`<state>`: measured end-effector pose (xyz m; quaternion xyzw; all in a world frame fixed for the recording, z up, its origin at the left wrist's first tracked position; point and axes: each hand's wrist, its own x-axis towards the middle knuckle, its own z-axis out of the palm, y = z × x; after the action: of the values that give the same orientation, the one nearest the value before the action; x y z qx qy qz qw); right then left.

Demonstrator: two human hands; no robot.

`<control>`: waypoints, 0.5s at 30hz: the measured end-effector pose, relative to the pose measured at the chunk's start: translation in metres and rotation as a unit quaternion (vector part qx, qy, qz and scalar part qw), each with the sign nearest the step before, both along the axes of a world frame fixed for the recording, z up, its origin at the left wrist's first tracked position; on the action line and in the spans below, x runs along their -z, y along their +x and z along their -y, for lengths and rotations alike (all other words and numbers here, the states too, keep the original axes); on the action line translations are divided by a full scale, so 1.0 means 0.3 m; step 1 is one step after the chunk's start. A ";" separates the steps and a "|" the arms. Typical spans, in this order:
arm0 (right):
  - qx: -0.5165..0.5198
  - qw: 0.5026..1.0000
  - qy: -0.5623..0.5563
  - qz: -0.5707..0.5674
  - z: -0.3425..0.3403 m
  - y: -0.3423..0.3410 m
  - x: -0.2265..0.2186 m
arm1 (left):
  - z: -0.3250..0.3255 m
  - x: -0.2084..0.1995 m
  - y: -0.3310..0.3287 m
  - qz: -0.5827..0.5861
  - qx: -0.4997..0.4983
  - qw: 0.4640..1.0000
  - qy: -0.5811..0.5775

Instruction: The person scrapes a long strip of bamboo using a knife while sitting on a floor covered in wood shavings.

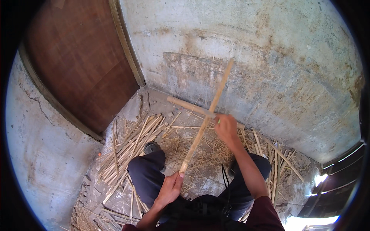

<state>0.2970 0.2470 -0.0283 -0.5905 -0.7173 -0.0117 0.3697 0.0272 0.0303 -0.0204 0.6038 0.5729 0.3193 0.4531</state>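
A long bamboo strip (195, 142) slants up and away from my lap toward the wall. My left hand (169, 189) is closed round its near end, thumb along the top. Farther up, my right hand (226, 129) grips a knife (208, 114); a bit of green shows at its handle. The grey blade lies across the strip, seemingly touching it. Behind the crossing, a thicker bamboo pole (183, 102) lies by the foot of the wall, partly hidden by the strip and my right hand.
Split bamboo sticks (133, 144) are heaped at my left, and more sticks (283, 159) lie at my right. Shavings (216, 152) litter the floor between my legs. A stained wall (250, 69) rises ahead; a brown door (83, 69) stands at the left.
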 end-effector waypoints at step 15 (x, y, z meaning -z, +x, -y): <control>0.089 0.982 -0.071 -0.151 -0.193 0.328 0.025 | 0.052 0.082 -0.083 0.105 0.062 0.991 -0.059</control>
<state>0.3955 0.3050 -0.0359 -0.6715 -0.5966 0.0957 0.4289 0.0024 0.0148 -0.0452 0.5739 0.5012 0.3177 0.5644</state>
